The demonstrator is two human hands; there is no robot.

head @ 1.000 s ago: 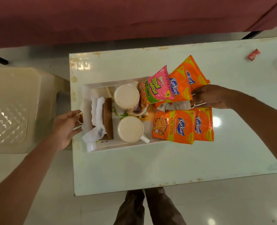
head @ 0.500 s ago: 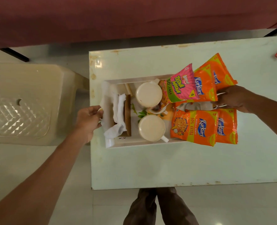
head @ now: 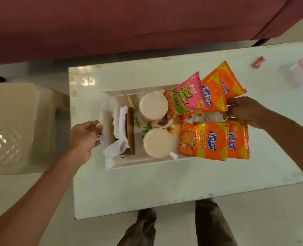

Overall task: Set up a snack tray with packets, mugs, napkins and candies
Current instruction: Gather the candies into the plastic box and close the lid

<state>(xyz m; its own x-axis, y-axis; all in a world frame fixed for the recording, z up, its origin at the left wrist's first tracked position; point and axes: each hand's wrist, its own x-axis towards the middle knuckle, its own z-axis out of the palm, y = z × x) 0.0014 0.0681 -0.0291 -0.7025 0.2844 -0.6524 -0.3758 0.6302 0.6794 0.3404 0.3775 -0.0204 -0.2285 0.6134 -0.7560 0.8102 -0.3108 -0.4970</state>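
White rectangular tray (head: 147, 162) on pale bench (head: 147, 192): orange and pink snack packets (head: 211, 141), cream mugs (head: 157, 142), white napkins (head: 120, 121) loaded; red-wrapped candy (head: 258, 62) well apart, not yet added; left hand (head: 84, 137), right hand (head: 243, 110) fingers clamped on tray ends

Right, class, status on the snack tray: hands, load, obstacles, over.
Left hand and right hand grip the tray ends. Mugs, napkins, packets aboard. One candy off-tray, far right of table. Chair close beside left hand.

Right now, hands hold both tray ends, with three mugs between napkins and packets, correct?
Not three: the head view shows two, a far mug and a near mug, between napkins and packets. Left hand and right hand hold the tray ends.
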